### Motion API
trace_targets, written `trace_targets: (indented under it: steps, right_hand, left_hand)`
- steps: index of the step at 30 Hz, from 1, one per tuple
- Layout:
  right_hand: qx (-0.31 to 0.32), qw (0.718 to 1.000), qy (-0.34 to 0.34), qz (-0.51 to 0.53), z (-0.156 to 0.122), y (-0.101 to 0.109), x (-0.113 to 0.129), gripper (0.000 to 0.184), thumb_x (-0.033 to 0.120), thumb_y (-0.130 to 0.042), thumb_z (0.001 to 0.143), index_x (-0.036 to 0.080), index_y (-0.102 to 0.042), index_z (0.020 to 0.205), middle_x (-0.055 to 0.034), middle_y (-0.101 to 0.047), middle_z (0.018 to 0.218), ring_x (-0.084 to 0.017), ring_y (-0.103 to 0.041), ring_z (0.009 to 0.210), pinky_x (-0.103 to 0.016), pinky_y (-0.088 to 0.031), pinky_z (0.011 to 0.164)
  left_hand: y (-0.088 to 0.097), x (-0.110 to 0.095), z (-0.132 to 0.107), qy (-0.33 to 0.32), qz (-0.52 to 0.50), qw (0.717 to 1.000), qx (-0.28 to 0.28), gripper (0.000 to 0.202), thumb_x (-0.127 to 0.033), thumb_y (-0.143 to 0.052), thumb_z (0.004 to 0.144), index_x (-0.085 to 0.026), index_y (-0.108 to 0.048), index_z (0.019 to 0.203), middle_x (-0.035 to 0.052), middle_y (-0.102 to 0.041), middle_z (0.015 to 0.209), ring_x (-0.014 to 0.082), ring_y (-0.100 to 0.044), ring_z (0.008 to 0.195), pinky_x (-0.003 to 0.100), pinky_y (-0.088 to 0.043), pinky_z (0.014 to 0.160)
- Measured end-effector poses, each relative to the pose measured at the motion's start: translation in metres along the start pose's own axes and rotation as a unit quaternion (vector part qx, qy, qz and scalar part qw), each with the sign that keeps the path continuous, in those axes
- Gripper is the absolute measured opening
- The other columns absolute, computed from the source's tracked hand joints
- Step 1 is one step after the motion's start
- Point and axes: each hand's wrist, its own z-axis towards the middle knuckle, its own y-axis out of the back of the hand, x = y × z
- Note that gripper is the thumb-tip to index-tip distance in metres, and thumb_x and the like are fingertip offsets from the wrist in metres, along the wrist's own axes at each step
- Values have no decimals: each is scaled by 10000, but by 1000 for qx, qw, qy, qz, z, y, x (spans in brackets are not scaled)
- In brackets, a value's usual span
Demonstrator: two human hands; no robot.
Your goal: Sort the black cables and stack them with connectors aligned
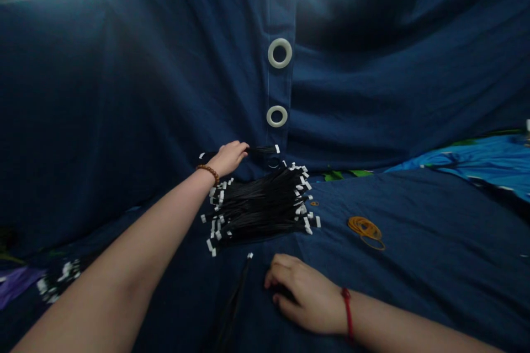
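A heap of black wire bundles (260,207) with small white connectors at their ends lies on dark blue cloth in the middle of the view. My left hand (229,158) is at the far side of the heap, its fingers closed over a black wire bundle (260,150) that ends in a white connector. My right hand (302,292) rests curled on the cloth nearer me, with something dark under its fingers. Just left of it lies a single thin black wire strand (234,298) with a white tip.
A loose pile of orange rubber bands (364,230) lies right of the heap. Behind hangs a navy curtain with white grommet rings (280,53). Bright blue patterned cloth (476,162) is at the right; purple cloth and more white-tipped wires (58,278) are at the lower left.
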Motion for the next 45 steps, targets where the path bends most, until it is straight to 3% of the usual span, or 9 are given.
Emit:
trace_targets:
  steps: [8,15,21,25,33,37,40,42,45]
  right_hand:
    - [0,1000,1,-12,0,0,0,267,135,-516,687,167,-561,949,-45,-539,926,-144,-496,876,-256,-386,835]
    - [0,1000,1,-4,-1,0,-1,266,143,-511,697,170,-561,957,-45,-537,923,-149,-494,869,-270,-383,832]
    - [-1,1000,7,-11,1,0,-1,263,136,-513,691,166,-561,947,-46,-542,921,-145,-495,870,-258,-385,824]
    - [-1,1000,4,-12,0,-1,-2,266,137,-517,685,168,-560,946,-46,-542,926,-147,-495,875,-261,-382,830]
    - [1,1000,5,-14,0,0,0,271,140,-514,687,168,-560,952,-45,-541,924,-147,-492,872,-262,-379,831]
    - [2,1000,6,-13,0,1,0,267,139,-514,689,168,-558,951,-44,-541,923,-147,-490,874,-262,-377,834]
    - [2,1000,6,-15,1,1,0,272,140,-510,690,167,-560,956,-48,-539,929,-152,-491,880,-271,-379,837]
    - [3,1000,6,-16,1,1,0,275,135,-508,687,166,-561,955,-48,-539,932,-153,-490,883,-274,-379,840]
    - [4,1000,7,-16,0,1,1,269,134,-507,688,165,-561,950,-47,-539,929,-151,-491,881,-274,-378,842]
  left_hand:
    - [-38,-26,22,-21,21,979,203,344,-345,-487,841,-113,-521,1093,87,-544,1067,160,-538,956,369,-460,838]
    - [-33,-41,10,19,50,960,273,355,-380,-481,840,-111,-532,1067,82,-558,1028,149,-550,915,351,-472,810]
    - [-34,-44,-6,41,80,974,206,456,-405,-480,833,-132,-447,1197,114,-454,1213,206,-474,1079,426,-409,910]
    - [-39,-43,-3,30,56,965,253,382,-402,-481,834,-116,-525,1083,89,-546,1061,162,-535,956,371,-452,844]
    - [-27,-38,-6,43,16,967,251,585,-527,-402,829,-130,-386,1259,135,-446,1243,197,-506,1045,390,-422,884]
    - [-20,-47,-19,5,0,949,315,851,-658,-609,566,-192,-413,1252,84,-522,1187,199,-534,1022,292,-436,865]
    - [-23,-62,-34,6,26,957,288,1087,-557,-728,451,-173,-253,1350,141,-434,1263,251,-478,1100,309,-412,902]
    - [-27,-71,-44,17,51,965,256,1029,-495,-718,526,-124,-228,1351,177,-414,1252,261,-468,1096,359,-399,914]
    - [-33,-81,-54,34,78,971,223,682,-443,-631,681,-98,-395,1220,146,-472,1154,224,-490,1030,397,-409,885]
